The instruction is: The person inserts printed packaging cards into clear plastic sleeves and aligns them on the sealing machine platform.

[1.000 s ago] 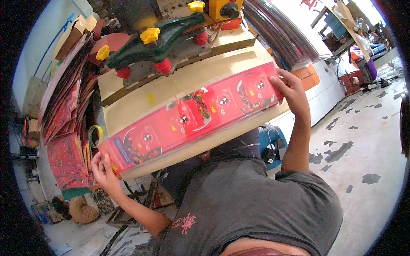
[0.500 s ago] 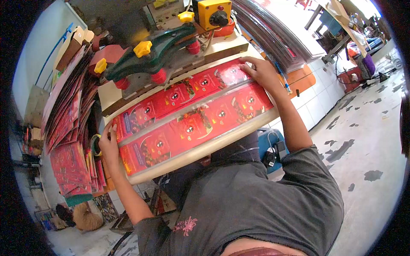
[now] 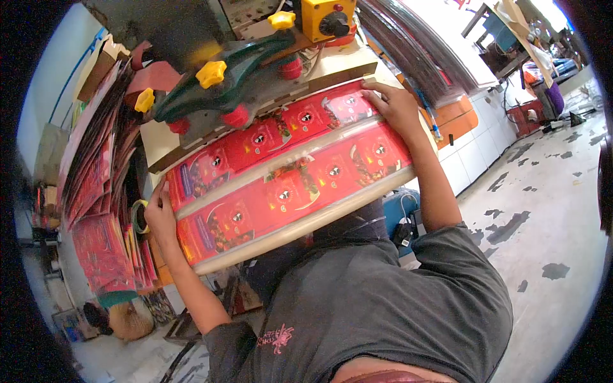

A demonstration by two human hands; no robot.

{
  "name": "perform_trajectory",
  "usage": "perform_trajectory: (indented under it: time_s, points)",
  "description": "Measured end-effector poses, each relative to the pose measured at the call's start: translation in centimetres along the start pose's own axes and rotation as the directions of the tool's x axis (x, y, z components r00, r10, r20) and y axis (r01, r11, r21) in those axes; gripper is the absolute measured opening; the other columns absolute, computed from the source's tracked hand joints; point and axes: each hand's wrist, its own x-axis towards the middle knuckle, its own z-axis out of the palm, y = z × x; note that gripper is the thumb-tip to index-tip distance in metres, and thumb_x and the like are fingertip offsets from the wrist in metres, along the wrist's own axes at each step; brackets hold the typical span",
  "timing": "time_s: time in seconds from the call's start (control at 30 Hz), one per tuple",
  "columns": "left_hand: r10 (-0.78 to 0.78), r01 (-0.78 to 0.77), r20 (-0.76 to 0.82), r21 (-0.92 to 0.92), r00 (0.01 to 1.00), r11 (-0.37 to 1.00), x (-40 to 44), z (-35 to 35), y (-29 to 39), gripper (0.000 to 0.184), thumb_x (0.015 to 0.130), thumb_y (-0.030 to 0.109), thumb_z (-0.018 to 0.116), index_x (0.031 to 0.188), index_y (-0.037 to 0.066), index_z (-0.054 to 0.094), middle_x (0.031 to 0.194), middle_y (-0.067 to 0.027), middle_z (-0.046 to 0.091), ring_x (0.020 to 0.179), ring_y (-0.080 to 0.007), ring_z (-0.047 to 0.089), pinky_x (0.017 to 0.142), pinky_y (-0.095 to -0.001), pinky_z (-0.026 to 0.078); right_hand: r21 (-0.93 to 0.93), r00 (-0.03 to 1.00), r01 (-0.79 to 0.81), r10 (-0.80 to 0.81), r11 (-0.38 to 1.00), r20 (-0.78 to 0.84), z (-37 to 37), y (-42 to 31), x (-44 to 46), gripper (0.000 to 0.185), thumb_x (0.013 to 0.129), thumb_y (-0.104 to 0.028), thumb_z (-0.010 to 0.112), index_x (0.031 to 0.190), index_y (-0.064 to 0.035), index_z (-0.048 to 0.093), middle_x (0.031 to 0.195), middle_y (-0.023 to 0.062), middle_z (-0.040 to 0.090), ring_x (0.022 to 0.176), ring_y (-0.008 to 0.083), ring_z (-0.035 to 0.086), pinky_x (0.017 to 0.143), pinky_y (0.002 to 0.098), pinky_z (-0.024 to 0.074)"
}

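Observation:
A wide red printed plastic sheet (image 3: 297, 185) lies on the pale padded board (image 3: 255, 255), with a clear strip running between its two printed rows. My left hand (image 3: 161, 216) pinches the sheet's far left corner. At the far right corner my right hand (image 3: 391, 105) has its fingers closed on the edge. Just beyond the sheet's far edge stands a machine with a dark green metal bar (image 3: 246, 80), yellow knobs (image 3: 211, 75) and red feet.
Stacked red printed sheets (image 3: 102, 185) lean at the left, near a yellow tape roll (image 3: 139, 216). A yellow control box (image 3: 327, 19) sits at the back. More stacked sheets (image 3: 424, 54) lie at the back right. A blue container (image 3: 408, 204) holds chargers.
The sheet has come down from above the board and lies flat, both printed rows showing. Both hands have moved toward the machine with its far edge. Over the last half second they barely moved.

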Motion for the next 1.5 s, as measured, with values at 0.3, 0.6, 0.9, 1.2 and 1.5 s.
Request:
perform_trajectory:
  time_s: [0.3, 0.6, 0.9, 1.2, 1.5]
  points:
    - [-0.018, 0.018, -0.034, -0.027, 0.999, 0.999, -0.2, 0.1, 0.6, 0.035, 0.102, 0.034, 0.064, 0.127, 0.012, 0.073, 0.113, -0.0206, 0.074, 0.093, -0.0243, 0.074, 0.084, -0.0339, 0.054, 0.093, 0.997, 0.036, -0.03, 0.995, -0.066, 1.0, 1.2, 0.3, 0.038, 0.095, -0.051, 0.067, 0.119, -0.0238, 0.077, 0.101, 0.017, 0.076, 0.092, 0.0355, 0.073, 0.084, 0.0437, 0.0554]
    - [-0.042, 0.028, -0.11, -0.122, 0.993, 0.992, -0.6, 0.0, 1.1, 0.032, 0.098, 0.03, 0.069, 0.123, 0.01, 0.075, 0.105, -0.024, 0.073, 0.093, -0.0274, 0.076, 0.082, -0.0367, 0.055, 0.035, 0.998, -0.061, 0.061, 0.998, -0.003, -0.3, -0.3, 0.2, 0.037, 0.094, -0.049, 0.068, 0.117, -0.0216, 0.078, 0.072, 0.0122, 0.067, 0.066, 0.0242, 0.064, 0.066, 0.0402, 0.0497]
    - [0.018, -0.016, -0.034, 0.05, 0.999, 0.999, -0.7, -0.2, 1.0, 0.045, 0.097, 0.046, 0.065, 0.132, 0.018, 0.071, 0.091, -0.0161, 0.069, 0.082, -0.0332, 0.068, 0.075, -0.0416, 0.053, 0.134, 0.999, -0.035, 0.034, 0.99, 0.009, -0.2, -0.5, 0.2, 0.039, 0.099, -0.038, 0.068, 0.119, -0.0056, 0.076, 0.1, 0.0135, 0.078, 0.082, 0.0153, 0.07, 0.078, 0.0299, 0.0521]
    - [0.016, -0.016, -0.059, -0.008, 0.998, 1.0, -0.5, 0.1, 0.6, 0.042, 0.097, 0.041, 0.064, 0.129, 0.014, 0.072, 0.092, -0.0187, 0.069, 0.085, -0.0347, 0.069, 0.076, -0.0431, 0.053, 0.205, 0.993, 0.095, -0.078, 0.974, -0.088, 0.7, 0.1, 0.2, 0.038, 0.095, -0.039, 0.072, 0.12, -0.0116, 0.077, 0.068, 0.0091, 0.063, 0.061, 0.0157, 0.054, 0.064, 0.0353, 0.0467]
    - [0.075, -0.076, -0.059, -0.015, 0.995, 0.997, -0.2, 0.6, -0.3, 0.044, 0.099, 0.041, 0.063, 0.127, 0.009, 0.072, 0.108, -0.0239, 0.073, 0.097, -0.038, 0.072, 0.085, -0.0428, 0.054, 0.238, 0.999, 0.003, -0.014, 0.971, 0.044, 0.8, 1.3, 0.6, 0.038, 0.099, -0.032, 0.068, 0.127, -0.0068, 0.073, 0.107, 0.0141, 0.078, 0.093, 0.013, 0.071, 0.082, 0.0297, 0.0537]
